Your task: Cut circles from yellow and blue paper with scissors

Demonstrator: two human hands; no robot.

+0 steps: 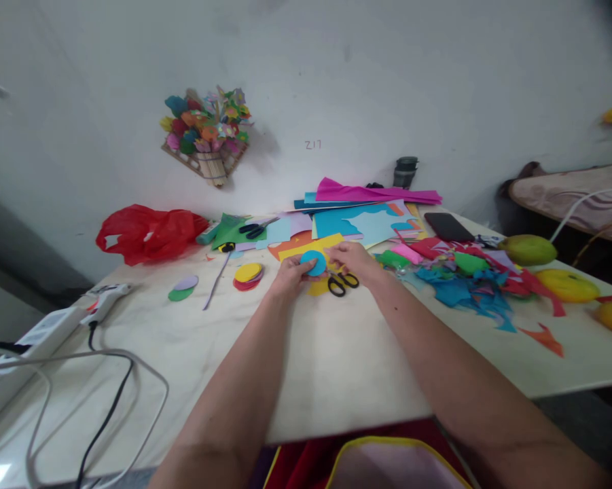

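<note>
Left hand (291, 273): here we are, grip pinching the round sky-blue paper disc (313, 263) by its edge.
Disc: between my two hands, overlapping the rectangular yellow paper sheet (331, 241) from my view.
Right hand (352, 257): fingers bent at the disc's right; whether that grip pinches anything, I can't tell.
Black-handled scissors (343, 280): right below it, over the cream-coloured table (346, 367).

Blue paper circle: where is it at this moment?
Near the centre of the head view, the blue circle is in the left hand, overlapping the yellow sheet and right of the yellow-topped stack of discs.
</note>
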